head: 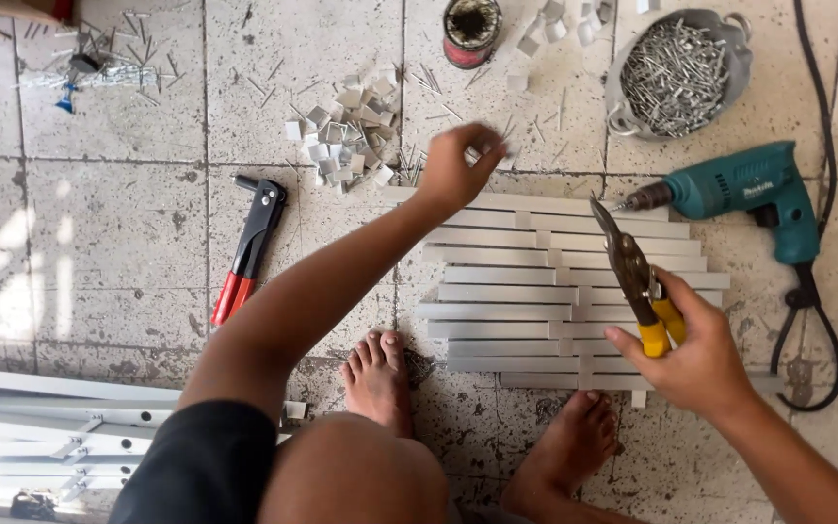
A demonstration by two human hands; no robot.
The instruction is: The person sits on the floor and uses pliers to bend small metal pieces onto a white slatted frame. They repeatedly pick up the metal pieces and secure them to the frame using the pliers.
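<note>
Left hand [453, 167] pinched shut on a small metal piece [486, 152] just right of the far clip pile [346, 136], right hand [695, 359] nearer, gripping snips [637, 281] pointing far-left over metal strips [535, 291] lying left-right.

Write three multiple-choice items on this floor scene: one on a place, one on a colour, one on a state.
1. Where does the electric drill lie?
A. right of the stacked metal strips
B. beside the rivet gun
C. under the left hand

2. What colour are the handles of the snips?
A. red
B. yellow
C. green

3. What state is the right hand in?
A. flat on the floor
B. open and empty
C. closed around the snips

Answers:
1 A: the teal drill rests on the tiles at the strips' right end.
2 B: yellow grips show between the fingers.
3 C: the hand wraps the handles, blades pointing up.
</note>
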